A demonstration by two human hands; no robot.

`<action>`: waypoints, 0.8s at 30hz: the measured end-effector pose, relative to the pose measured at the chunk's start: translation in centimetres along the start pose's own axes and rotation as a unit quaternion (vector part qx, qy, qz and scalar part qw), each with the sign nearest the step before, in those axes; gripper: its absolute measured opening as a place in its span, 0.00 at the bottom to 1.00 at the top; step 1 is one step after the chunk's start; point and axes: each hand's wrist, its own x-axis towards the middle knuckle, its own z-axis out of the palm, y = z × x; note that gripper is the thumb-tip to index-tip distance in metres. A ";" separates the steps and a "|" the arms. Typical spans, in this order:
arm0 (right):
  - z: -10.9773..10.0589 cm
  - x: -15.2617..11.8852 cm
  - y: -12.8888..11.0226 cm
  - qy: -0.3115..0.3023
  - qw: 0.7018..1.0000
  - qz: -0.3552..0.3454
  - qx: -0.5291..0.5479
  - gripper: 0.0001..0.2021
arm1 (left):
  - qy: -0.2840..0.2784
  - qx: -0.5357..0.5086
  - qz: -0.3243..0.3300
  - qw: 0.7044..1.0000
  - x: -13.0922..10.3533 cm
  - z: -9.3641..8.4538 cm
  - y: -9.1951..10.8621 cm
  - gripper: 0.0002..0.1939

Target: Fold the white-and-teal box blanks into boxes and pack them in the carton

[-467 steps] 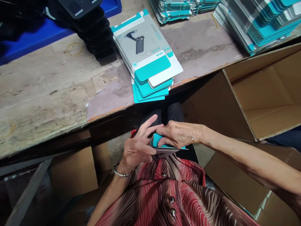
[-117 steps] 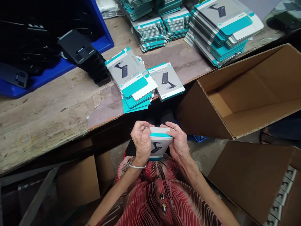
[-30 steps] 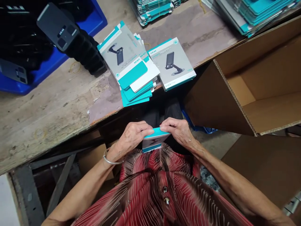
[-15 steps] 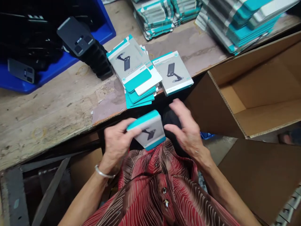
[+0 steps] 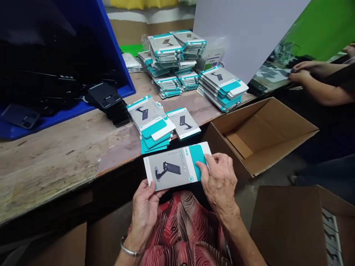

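Observation:
Both hands hold one grey, white and teal product box [image 5: 173, 166], printed with a phone mount, in front of the bench edge. My left hand [image 5: 145, 203] grips its lower left corner, thumb on the printed face. At the right end, my right hand [image 5: 220, 181] pinches the teal and white flap. Just beyond lies a fanned stack of flat boxes [image 5: 155, 122] at the bench edge. Against it rests another printed box [image 5: 184, 123]. To the left of these stands a pile of black phone mount parts [image 5: 107, 99].
A blue bin [image 5: 129, 90] of black parts stands at left. Stacks of flat boxes [image 5: 168, 55] and a further stack [image 5: 222, 87] sit on the bench [image 5: 116, 147]. An open carton [image 5: 246, 147] is at right, with another carton [image 5: 285, 221] below. A co-worker's hands [image 5: 302, 72] show far right.
The view has tilted up. The box in my left hand has turned and now lies lengthwise, its flap extended. My right hand, which was apart from it, has taken hold of the flap end.

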 end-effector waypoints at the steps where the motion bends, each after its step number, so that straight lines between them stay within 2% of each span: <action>1: 0.0 0.0 0.0 -0.007 1.000 -0.009 -0.008 0.06 | -0.012 0.004 -0.011 1.000 -0.3 -0.3 -0.5 0.14; 4: -0.1 0.0 0.4 0.005 0.999 -0.010 0.032 0.09 | -0.056 0.107 -0.068 0.990 -0.4 -1.6 -1.3 0.18; 5: -0.2 0.2 0.6 0.000 0.998 -0.012 0.065 0.10 | -0.045 0.176 -0.052 0.982 -0.4 -2.1 -1.2 0.21; 6: -0.3 0.3 0.8 -0.012 0.995 -0.019 0.101 0.11 | -0.015 0.252 -0.001 0.968 -0.2 -2.5 -0.9 0.23; 7: -0.5 0.5 1.0 -0.032 0.990 -0.035 0.133 0.11 | 0.023 0.323 0.083 0.942 -0.1 -2.9 -0.5 0.26; 8: -0.6 0.7 1.1 -0.055 0.984 -0.060 0.161 0.11 | 0.050 0.380 0.181 0.906 0.0 -3.0 0.0 0.28; 9: -0.7 0.8 1.1 -0.080 0.976 -0.092 0.180 0.11 | 0.048 0.418 0.270 0.866 0.0 -3.0 0.5 0.30; 10: -0.6 0.8 1.0 -0.107 0.967 -0.128 0.192 0.12 | 0.015 0.440 0.336 0.833 0.0 -2.8 1.0 0.31; 11: -0.5 0.6 0.8 -0.133 0.956 -0.162 0.203 0.12 | -0.044 0.450 0.372 0.811 0.0 -2.4 1.3 0.30; 13: 0.0 -0.2 0.2 -0.193 0.928 -0.200 0.247 0.10 | -0.168 0.448 0.395 0.784 -0.1 -1.8 1.3 0.25; 15: 0.7 -1.4 -0.6 -0.236 0.909 -0.159 0.304 0.07 | -0.222 0.434 0.401 0.776 -0.1 -1.7 0.7 0.21; 19: 1.4 -2.8 -1.9 -0.301 0.880 -0.015 0.368 0.05 | -0.190 0.418 0.416 0.785 -0.2 -3.2 -1.1 0.19; 24: 1.2 -2.3 -1.7 -0.349 0.847 0.028 0.401 0.05 | -0.195 0.429 0.402 0.785 -0.4 -4.1 -1.0 0.19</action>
